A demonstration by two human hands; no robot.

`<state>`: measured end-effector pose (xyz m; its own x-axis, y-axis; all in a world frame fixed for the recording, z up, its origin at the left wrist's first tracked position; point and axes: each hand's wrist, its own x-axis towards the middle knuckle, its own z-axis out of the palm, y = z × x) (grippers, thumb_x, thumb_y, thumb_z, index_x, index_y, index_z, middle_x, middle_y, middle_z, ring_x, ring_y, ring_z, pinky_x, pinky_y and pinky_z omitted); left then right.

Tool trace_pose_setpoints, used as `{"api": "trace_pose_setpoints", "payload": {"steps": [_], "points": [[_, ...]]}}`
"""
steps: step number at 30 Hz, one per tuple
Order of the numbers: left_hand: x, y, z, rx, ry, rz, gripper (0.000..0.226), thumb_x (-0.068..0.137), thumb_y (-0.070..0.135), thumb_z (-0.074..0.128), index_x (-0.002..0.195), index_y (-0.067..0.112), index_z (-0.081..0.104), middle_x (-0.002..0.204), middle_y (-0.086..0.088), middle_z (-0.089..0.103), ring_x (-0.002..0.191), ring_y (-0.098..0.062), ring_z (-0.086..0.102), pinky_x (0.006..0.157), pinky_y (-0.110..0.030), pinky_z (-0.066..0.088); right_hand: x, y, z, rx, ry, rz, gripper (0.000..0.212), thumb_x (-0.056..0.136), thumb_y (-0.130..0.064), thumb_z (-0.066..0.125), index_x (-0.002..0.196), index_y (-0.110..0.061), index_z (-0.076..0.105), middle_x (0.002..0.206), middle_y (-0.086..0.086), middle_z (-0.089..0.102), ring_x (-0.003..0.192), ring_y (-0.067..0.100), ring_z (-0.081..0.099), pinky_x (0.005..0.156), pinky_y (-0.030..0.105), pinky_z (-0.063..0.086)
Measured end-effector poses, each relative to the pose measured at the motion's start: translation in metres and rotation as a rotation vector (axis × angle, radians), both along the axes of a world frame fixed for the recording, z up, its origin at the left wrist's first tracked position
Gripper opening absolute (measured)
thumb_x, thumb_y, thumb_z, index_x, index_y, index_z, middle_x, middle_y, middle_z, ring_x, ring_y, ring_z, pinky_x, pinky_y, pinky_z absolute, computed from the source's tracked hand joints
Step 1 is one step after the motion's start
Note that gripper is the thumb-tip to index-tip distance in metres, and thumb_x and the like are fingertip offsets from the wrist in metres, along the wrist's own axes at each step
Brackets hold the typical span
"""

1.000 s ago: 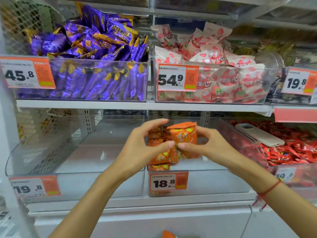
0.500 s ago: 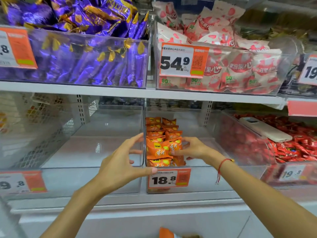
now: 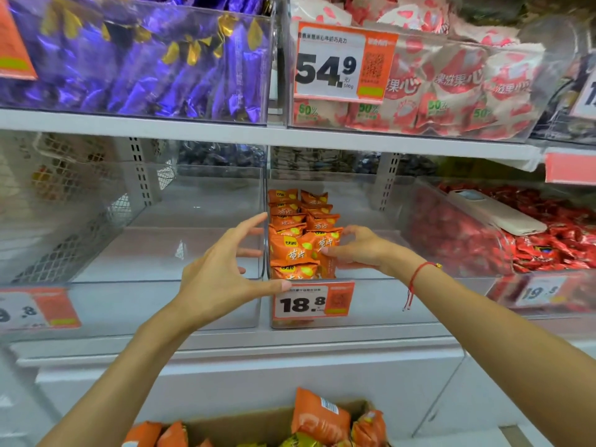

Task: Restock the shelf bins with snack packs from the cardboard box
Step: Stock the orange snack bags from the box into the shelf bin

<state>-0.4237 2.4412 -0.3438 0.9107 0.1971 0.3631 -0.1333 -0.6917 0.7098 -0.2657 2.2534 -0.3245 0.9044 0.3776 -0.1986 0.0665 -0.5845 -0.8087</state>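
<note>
Orange snack packs [image 3: 292, 250] stand in two rows at the left side of the clear middle bin [image 3: 380, 304], behind the 18.8 price tag [image 3: 312, 301]. My right hand [image 3: 358, 246] reaches into that bin, its fingers and thumb curled round the front right orange pack [image 3: 324, 241]. My left hand [image 3: 222, 272] hovers in front of the divider between the left and middle bins, fingers spread and holding nothing, thumb near the bin's front rim. At the bottom edge, the cardboard box [image 3: 258, 424] holds more orange packs [image 3: 319, 417].
A bare clear bin [image 3: 161, 304] sits to the left. At the right, a bin of red candies [image 3: 548, 250] has a white handheld device [image 3: 496, 214] lying on top. Purple packs [image 3: 145, 66] and red-white packs [image 3: 451, 88] fill the shelf above.
Both hands brought one orange pack down into the middle bin. My left hand let go and spread open. The view tilted down, bringing the cardboard box into sight.
</note>
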Motion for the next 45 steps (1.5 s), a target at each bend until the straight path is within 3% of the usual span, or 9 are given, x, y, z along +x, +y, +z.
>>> {"api": "trace_pose_setpoints", "payload": {"steps": [4, 7, 11, 19, 25, 29, 33, 38, 45], "points": [[-0.001, -0.001, 0.003, 0.011, 0.015, 0.003, 0.11, 0.046, 0.075, 0.077, 0.14, 0.056, 0.024, 0.132, 0.031, 0.046, 0.108, 0.008, 0.056, 0.087, -0.033, 0.054, -0.003, 0.005, 0.001, -0.114, -0.069, 0.081, 0.052, 0.089, -0.029, 0.066, 0.13, -0.009, 0.042, 0.123, 0.005, 0.053, 0.113, 0.024, 0.057, 0.086, 0.034, 0.05], [-0.003, -0.002, 0.005, 0.011, 0.044, 0.009, 0.115, 0.048, 0.07, 0.077, 0.145, 0.048, 0.02, 0.136, 0.028, 0.045, 0.11, 0.004, 0.056, 0.089, -0.037, 0.054, -0.007, 0.001, 0.008, -0.218, -0.17, 0.102, 0.024, 0.087, -0.032, 0.068, 0.099, -0.013, 0.058, 0.105, 0.004, 0.062, 0.102, 0.023, 0.058, 0.072, 0.028, 0.049], [-0.02, -0.003, 0.009, -0.129, -0.019, -0.014, 0.115, 0.05, 0.064, 0.083, 0.146, 0.045, 0.022, 0.138, 0.021, 0.045, 0.114, 0.0, 0.056, 0.091, -0.036, 0.053, -0.024, -0.019, 0.018, -0.353, -0.363, 0.08, 0.068, 0.083, -0.036, 0.072, 0.136, -0.005, 0.043, 0.133, 0.01, 0.053, 0.122, 0.027, 0.051, 0.096, 0.035, 0.042], [-0.096, -0.018, 0.003, -0.275, -0.258, 0.079, 0.034, 0.086, 0.014, 0.069, 0.113, 0.033, 0.06, 0.117, 0.012, 0.062, 0.1, 0.001, 0.062, 0.081, -0.014, 0.05, -0.114, -0.06, 0.012, -0.007, -0.692, 0.142, 0.02, 0.084, -0.014, 0.069, 0.098, -0.026, 0.063, 0.097, -0.013, 0.066, 0.088, 0.007, 0.061, 0.077, 0.024, 0.052], [-0.134, -0.025, -0.041, 0.229, 0.073, 0.086, 0.022, 0.085, 0.04, 0.059, 0.107, 0.041, 0.061, 0.113, 0.028, 0.061, 0.104, 0.005, 0.056, 0.086, -0.028, 0.046, -0.165, -0.044, -0.022, -0.308, -0.552, 0.516, 0.012, 0.085, -0.026, 0.065, 0.097, -0.028, 0.066, 0.082, -0.016, 0.062, 0.077, 0.006, 0.059, 0.075, 0.027, 0.05], [-0.15, -0.024, -0.097, 0.401, 0.342, 0.098, 0.028, 0.091, 0.035, 0.056, 0.119, 0.038, 0.057, 0.125, 0.015, 0.056, 0.117, -0.012, 0.052, 0.091, -0.031, 0.043, -0.18, -0.031, -0.075, -0.618, -0.434, 0.713, 0.022, 0.087, -0.028, 0.059, 0.109, -0.025, 0.065, 0.101, -0.006, 0.066, 0.087, 0.011, 0.057, 0.071, 0.024, 0.039], [-0.177, -0.016, -0.162, 0.317, 0.491, 0.049, 0.029, 0.09, 0.044, 0.05, 0.115, 0.036, 0.061, 0.12, 0.017, 0.058, 0.116, -0.008, 0.052, 0.093, -0.027, 0.042, -0.189, -0.026, -0.134, -0.705, -0.319, 0.746, 0.036, 0.091, -0.032, 0.056, 0.126, -0.022, 0.054, 0.123, 0.003, 0.059, 0.115, 0.023, 0.054, 0.087, 0.03, 0.043], [-0.191, -0.017, -0.182, -0.279, 0.544, 0.055, 0.011, 0.092, 0.028, 0.061, 0.097, 0.031, 0.071, 0.096, 0.018, 0.069, 0.095, 0.002, 0.062, 0.079, -0.009, 0.042, -0.207, -0.012, -0.181, -0.703, -0.108, 0.835, 0.058, 0.091, -0.034, 0.058, 0.142, -0.015, 0.038, 0.132, 0.01, 0.053, 0.12, 0.03, 0.052, 0.094, 0.035, 0.045], [-0.178, -0.004, -0.166, 0.058, 0.347, 0.394, 0.024, 0.085, 0.022, 0.064, 0.107, 0.031, 0.068, 0.109, 0.012, 0.064, 0.102, -0.011, 0.057, 0.072, -0.025, 0.039, -0.21, 0.003, -0.201, -0.833, -0.042, 0.809, 0.088, 0.072, -0.041, 0.078, 0.141, -0.01, 0.033, 0.138, 0.012, 0.046, 0.123, 0.03, 0.047, 0.098, 0.032, 0.044]]}}
